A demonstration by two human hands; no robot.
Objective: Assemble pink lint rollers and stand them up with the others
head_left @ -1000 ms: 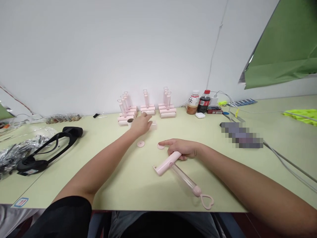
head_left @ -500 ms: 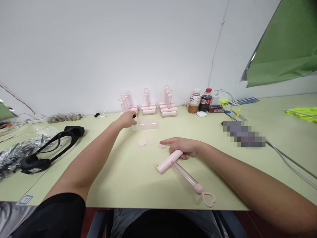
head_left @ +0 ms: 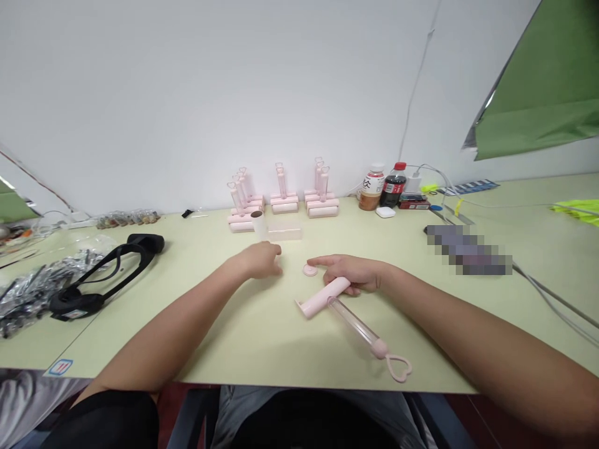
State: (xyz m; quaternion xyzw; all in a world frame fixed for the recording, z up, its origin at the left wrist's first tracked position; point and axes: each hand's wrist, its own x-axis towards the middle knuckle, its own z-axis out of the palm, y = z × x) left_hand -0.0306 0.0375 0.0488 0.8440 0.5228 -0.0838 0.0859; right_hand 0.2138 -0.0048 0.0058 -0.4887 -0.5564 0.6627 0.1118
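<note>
My right hand lies on the table with its fingers curled over the pink end of a lint-roller handle. The handle's clear tube runs toward me to a pink heart loop. The index finger points left and touches a small pink disc. My left hand rests palm down just left of that disc, fingers bent onto the table where a second pink disc lay; that disc is hidden. Behind my left hand stand a white roll with a dark core and a clear cover.
Several pink rollers stand in rows by the wall. Two bottles and a white case sit at the back right. A black headset and foil bags lie at the left; cables run at the right.
My left hand drew back from the white roll by the pink rollers and came down over the left pink disc. My right hand stayed on the handle.
</note>
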